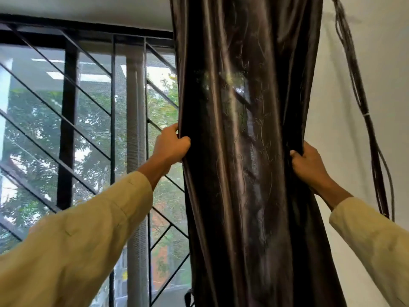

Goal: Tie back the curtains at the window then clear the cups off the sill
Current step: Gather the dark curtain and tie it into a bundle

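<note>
Left hand [171, 144] and right hand [306, 160] each grip the gathered curtain [241, 129]; no tie yet, cups unseen.

the curtain [241, 151] hangs right of the window grille [88, 120], bunched between both hands. cords [363, 103] hang right of it, seemingly against the wall [376, 63].

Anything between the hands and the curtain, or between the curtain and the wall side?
Nothing visible. The left hand grips the curtain by its left edge, the right hand by its right edge. A cable bundle hangs on the wall just right of the curtain, apart from the right hand. No tie-back in view.
</note>
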